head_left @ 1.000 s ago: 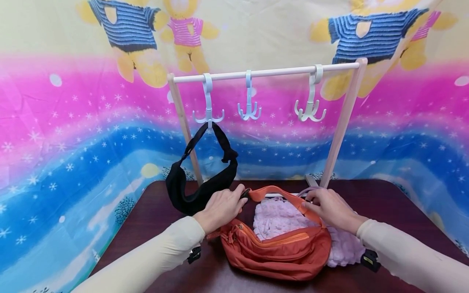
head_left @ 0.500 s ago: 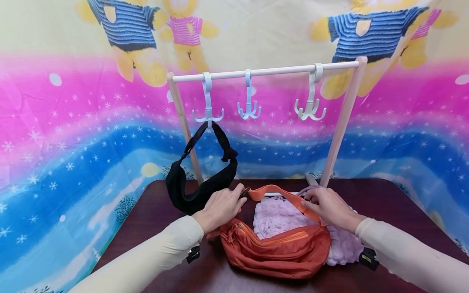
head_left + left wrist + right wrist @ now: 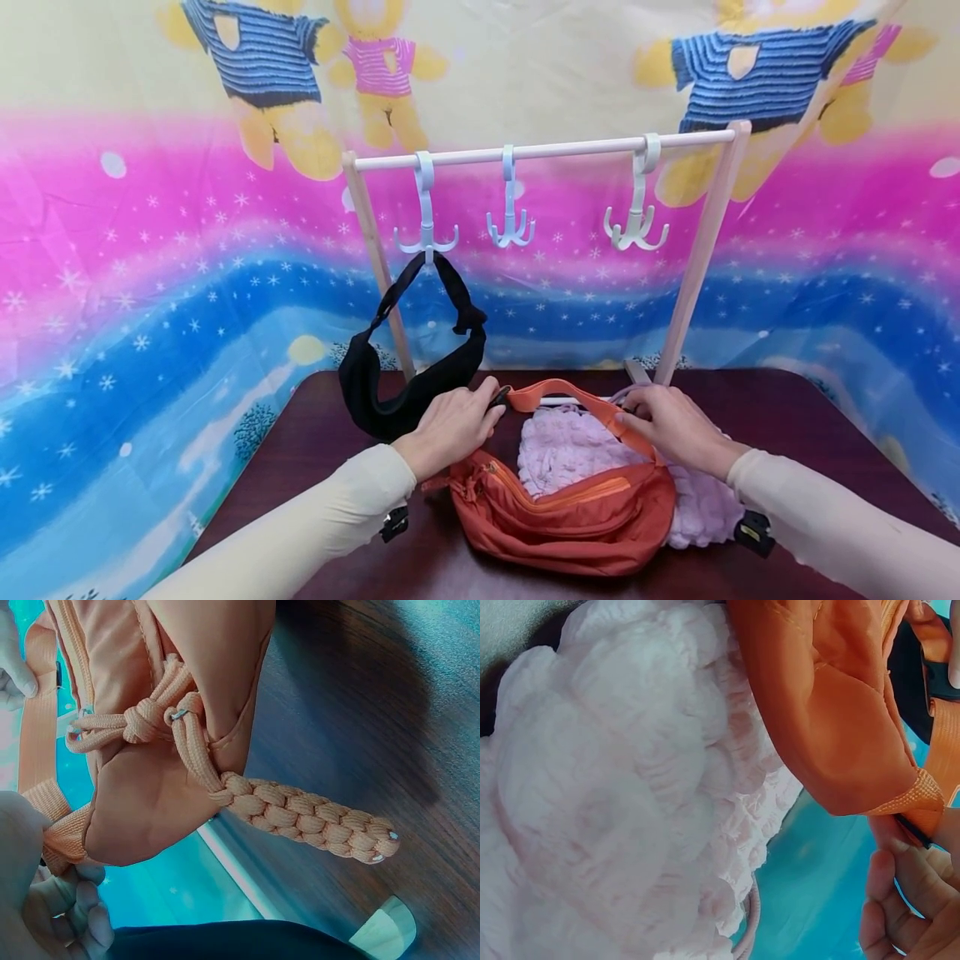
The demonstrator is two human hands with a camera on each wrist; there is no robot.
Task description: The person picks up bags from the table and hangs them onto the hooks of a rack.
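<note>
An orange-red waist bag point(image 3: 570, 533) rests on the table with its orange strap point(image 3: 551, 388) arched up behind it. At the strap's left end, by a dark buckle, my left hand point(image 3: 450, 425) pinches the webbing; the left wrist view shows those fingers where strap meets bag, near a braided cord pull point(image 3: 307, 817). My right hand point(image 3: 678, 429) pinches the strap's right side, and a black piece point(image 3: 913, 830) shows beside its fingers in the right wrist view. Behind and right of the waist bag lies a pale pink puffy bag point(image 3: 573, 446), partly covered by it.
A rack with a white bar point(image 3: 570, 149) stands at the table's point(image 3: 300, 475) back. From it hang a left hook point(image 3: 426, 208) carrying a black bag point(image 3: 367, 396) by its strap, a middle hook point(image 3: 510, 204) and a right hook point(image 3: 637, 200). A printed cloth point(image 3: 187, 292) hangs behind.
</note>
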